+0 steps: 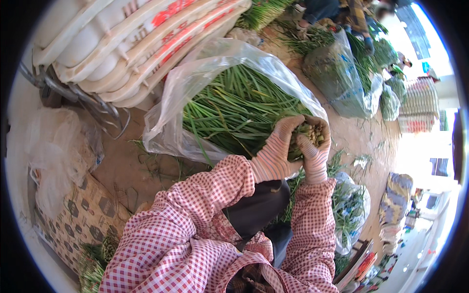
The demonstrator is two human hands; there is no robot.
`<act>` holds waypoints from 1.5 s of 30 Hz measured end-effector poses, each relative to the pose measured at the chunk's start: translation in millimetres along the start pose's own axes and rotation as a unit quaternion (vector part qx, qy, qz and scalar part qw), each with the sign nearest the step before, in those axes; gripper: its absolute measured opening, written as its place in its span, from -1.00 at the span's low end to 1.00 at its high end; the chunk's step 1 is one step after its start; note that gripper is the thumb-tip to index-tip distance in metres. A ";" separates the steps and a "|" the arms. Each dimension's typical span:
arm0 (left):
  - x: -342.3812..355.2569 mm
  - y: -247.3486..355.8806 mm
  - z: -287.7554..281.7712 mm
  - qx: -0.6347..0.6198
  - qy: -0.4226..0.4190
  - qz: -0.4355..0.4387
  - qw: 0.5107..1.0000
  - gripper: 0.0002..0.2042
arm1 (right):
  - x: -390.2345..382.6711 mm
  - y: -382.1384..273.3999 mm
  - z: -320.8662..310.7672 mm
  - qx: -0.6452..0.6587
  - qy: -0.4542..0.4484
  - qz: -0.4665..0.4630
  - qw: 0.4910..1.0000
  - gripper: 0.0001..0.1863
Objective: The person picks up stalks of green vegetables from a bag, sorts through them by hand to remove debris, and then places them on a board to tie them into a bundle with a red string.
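The fingers of the left hand (pixel 279 151) and right hand (pixel 316 155) close around a bunch (pixel 309 133) by its stem ends, at the bag's (pixel 168 110) lower right edge. Greens (pixel 232 105) already fill much of the bag; its mouth is open, this bunch not yet released.

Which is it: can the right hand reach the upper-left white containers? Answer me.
Probably not: the right hand grips green stalks, and the plastic bag lies between it and the white containers.
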State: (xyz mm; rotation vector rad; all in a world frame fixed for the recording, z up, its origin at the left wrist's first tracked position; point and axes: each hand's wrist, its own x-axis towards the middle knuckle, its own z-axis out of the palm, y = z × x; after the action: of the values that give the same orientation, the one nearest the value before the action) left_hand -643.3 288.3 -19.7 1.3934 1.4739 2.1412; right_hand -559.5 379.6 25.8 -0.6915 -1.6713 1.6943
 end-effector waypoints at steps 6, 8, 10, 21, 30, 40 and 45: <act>10.8 -7.5 12.1 0.087 -0.187 -0.130 0.970 -0.06 | -26.9 -11.1 -19.9 -0.017 0.037 0.028 0.999 -0.37; 7.2 -23.9 21.2 -0.058 -0.200 -0.198 0.958 -0.20 | -34.3 -25.9 -12.5 -0.010 0.009 -0.012 1.000 -0.27; -8.1 -50.1 46.9 -0.271 -0.146 -0.310 0.899 -0.35 | -39.1 -36.5 -9.6 -0.041 0.004 -0.017 0.999 -0.31; 28.5 -40.1 -18.5 0.359 -0.459 -0.049 0.811 0.14 | -46.1 2.0 -96.3 0.014 0.226 -0.026 0.974 -0.71; -47.6 -195.8 -105.7 0.677 -0.478 0.104 0.550 0.35 | -150.1 -68.5 -211.3 0.189 0.458 -0.224 0.839 -0.74; 38.7 -9.5 11.5 0.603 -0.648 -0.007 0.466 -0.12 | -425.8 -104.9 -232.1 0.047 0.735 -0.321 0.595 -0.74; -47.7 167.7 87.7 -0.051 -0.702 0.051 0.708 -0.69 | -477.9 -92.3 -196.0 -0.009 0.756 -0.307 0.578 -0.75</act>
State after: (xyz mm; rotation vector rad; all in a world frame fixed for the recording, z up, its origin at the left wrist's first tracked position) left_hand -494.4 232.9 93.6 2.1734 0.5648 0.5347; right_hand -93.5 143.2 73.0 -0.9389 -0.4388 0.1437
